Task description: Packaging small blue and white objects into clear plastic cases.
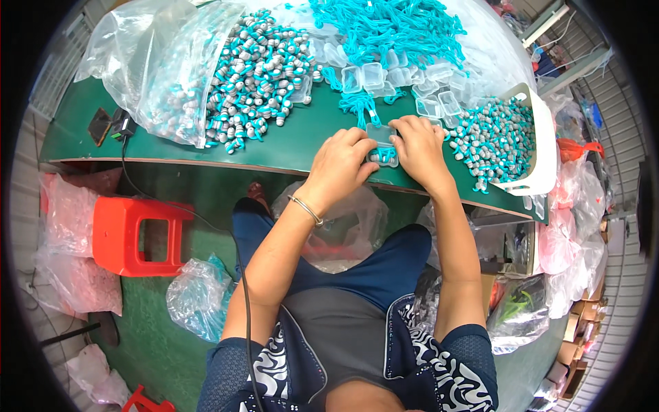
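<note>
Near the front edge of the green table, a small clear plastic box [392, 163] sits between my hands with its lid raised on the far side. Teal cord lies folded inside it. My left hand [341, 159] grips the box's left side, fingers bent and thumb at the near corner. On the other side my right hand [419, 147] is closed on the box, its fingertips by the lid. Just beyond lies a bundle of teal cords [358, 104]. Further back are several empty clear boxes [371, 75] and a large heap of teal cords [391, 31].
Small grey-and-teal striped plugs [257, 75] spill from a clear plastic bag [154, 82] at the left. More fill a white basket [544, 147] tipped on its side at the right. A black cable [206, 221] runs off the table past a red stool [141, 237].
</note>
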